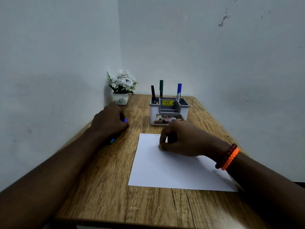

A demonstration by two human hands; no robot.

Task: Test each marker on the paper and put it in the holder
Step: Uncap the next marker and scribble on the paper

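Three markers already stand in the holder (169, 111): a black marker (153, 94) and a green marker (161, 89) in the left and back slots, a blue marker (179, 91) on the right. I take those as tested and stowed, and faint zigzag scribbles (151, 135) along the far edge of the paper (173, 172) fit that reading.

At least one marker is left, as far as I can see. My left hand (109, 123) curls down over a blue-tipped marker (115, 138) lying on the table (102, 187) left of the paper; its ends poke out beyond my fingers, but I cannot tell whether I have actually gripped it or am only covering it. Whether more markers hide under that hand is unclear.

My right hand (178, 140) rests on the paper's far edge, fingers bunched together, thumb pressed to fingertip; something dark sits inside the curl, too shadowed to name.

A flower pot (121, 98) sits in the far corner.
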